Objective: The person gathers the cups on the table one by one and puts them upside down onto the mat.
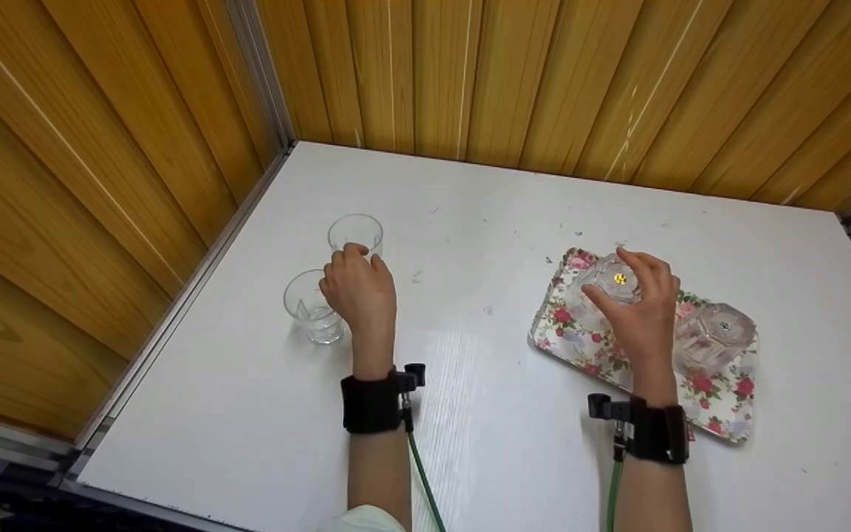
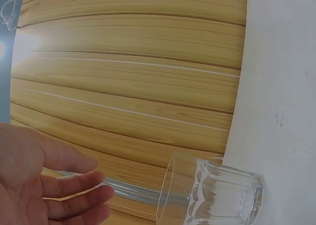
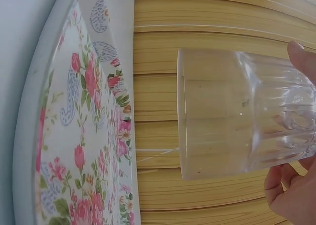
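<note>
black wristbands (image 1: 371,405), small black mounts (image 1: 414,374), green cables (image 1: 613,491), pale sleeve edge (image 1: 368,519).

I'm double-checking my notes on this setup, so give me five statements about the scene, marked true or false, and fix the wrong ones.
1. The right hand holds an upside-down glass. True.
2. The two glasses nearest the left hand stand upright. True.
3. The left hand grips one of them. False: it holds nothing.
4. The tray is plain white. False: it has a floral pattern.
5. The unheld glass on the tray stands rim up. False: that unheld glass is rim down.
</note>
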Available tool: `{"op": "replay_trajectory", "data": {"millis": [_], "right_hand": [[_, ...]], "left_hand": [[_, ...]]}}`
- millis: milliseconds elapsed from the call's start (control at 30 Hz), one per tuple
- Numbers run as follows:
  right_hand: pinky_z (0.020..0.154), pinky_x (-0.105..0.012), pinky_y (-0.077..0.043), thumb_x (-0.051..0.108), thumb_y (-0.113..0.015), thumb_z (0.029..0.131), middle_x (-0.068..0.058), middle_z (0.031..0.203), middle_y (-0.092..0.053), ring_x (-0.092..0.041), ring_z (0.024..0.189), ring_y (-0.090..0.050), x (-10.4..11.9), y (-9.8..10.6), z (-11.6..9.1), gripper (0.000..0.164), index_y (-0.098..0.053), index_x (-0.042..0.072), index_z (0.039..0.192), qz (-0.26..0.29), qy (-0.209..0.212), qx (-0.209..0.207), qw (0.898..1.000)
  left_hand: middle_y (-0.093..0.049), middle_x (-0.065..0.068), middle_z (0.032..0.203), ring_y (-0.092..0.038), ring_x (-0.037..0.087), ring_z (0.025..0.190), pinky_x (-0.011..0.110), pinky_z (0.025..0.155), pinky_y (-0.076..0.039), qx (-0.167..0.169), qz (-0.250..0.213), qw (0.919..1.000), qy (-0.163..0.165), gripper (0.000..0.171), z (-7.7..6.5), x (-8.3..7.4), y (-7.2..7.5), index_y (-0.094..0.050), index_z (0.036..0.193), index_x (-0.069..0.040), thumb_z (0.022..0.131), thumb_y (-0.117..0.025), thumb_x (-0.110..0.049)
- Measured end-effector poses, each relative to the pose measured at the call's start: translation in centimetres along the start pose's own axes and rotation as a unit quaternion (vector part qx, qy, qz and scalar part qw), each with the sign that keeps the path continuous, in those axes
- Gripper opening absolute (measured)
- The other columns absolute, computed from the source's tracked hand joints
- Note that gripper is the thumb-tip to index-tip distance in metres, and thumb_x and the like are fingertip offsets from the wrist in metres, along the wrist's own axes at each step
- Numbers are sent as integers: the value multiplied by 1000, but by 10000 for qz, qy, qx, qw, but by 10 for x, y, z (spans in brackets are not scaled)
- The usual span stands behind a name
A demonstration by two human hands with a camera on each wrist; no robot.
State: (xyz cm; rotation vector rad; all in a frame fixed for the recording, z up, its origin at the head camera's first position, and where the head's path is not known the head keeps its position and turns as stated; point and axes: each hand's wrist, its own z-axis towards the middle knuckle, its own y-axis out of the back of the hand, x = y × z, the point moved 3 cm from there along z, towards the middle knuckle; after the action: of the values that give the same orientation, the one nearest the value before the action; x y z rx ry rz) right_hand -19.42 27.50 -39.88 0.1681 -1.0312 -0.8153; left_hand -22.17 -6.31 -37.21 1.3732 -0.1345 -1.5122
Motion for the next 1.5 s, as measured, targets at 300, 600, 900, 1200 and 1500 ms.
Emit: {"op": "replay_trajectory", "data": {"millis": [300, 600, 900, 1200, 1500], "right_hand": [[92, -49, -29, 14, -79, 69, -17, 125, -43, -29, 115, -33, -10, 0, -1, 61, -54, 6, 124, -216, -199, 0, 9996], [94, -51, -25, 17, -78, 71, -18, 125, -42, -34, 115, -33, -17, 5, -1, 60, -53, 6, 125, -494, -423, -96, 9978], [100, -52, -17, 17, -75, 75, -18, 130, -40, -37, 120, -31, -25, 13, -2, 58, -50, 5, 126, -722, -769, -218, 9942], [102, -50, -12, 16, -73, 76, -18, 132, -38, -36, 123, -29, -29, 16, -2, 59, -48, 6, 129, -861, -961, -158, 9915], [101, -53, -13, 14, -74, 76, -20, 131, -39, -39, 122, -29, -35, 14, -1, 58, -48, 5, 127, -1036, -831, -115, 9911]], "left_hand": [[-63, 16, 97, -58, 32, 93, 42, 77, -42, 192, 452, 9975, 511, 26, 3, 10, -1, -60, 102, 2, 81, -64, -14], [-61, 20, 100, -57, 35, 96, 45, 78, -43, 488, 518, 9950, 696, 31, 5, 18, -4, -58, 105, 5, 83, -63, -15], [-58, 22, 105, -56, 37, 99, 47, 78, -44, 959, 561, 9897, 900, 35, 6, 23, -4, -55, 111, 7, 85, -61, -16], [-56, 21, 106, -57, 36, 97, 46, 78, -46, 1215, 579, 9844, 1135, 39, 9, 30, -4, -52, 114, 6, 85, -61, -18], [-59, 21, 107, -58, 36, 97, 47, 78, -46, 1415, 655, 9798, 1253, 38, 10, 35, -4, -51, 116, 6, 86, -58, -18]]}}
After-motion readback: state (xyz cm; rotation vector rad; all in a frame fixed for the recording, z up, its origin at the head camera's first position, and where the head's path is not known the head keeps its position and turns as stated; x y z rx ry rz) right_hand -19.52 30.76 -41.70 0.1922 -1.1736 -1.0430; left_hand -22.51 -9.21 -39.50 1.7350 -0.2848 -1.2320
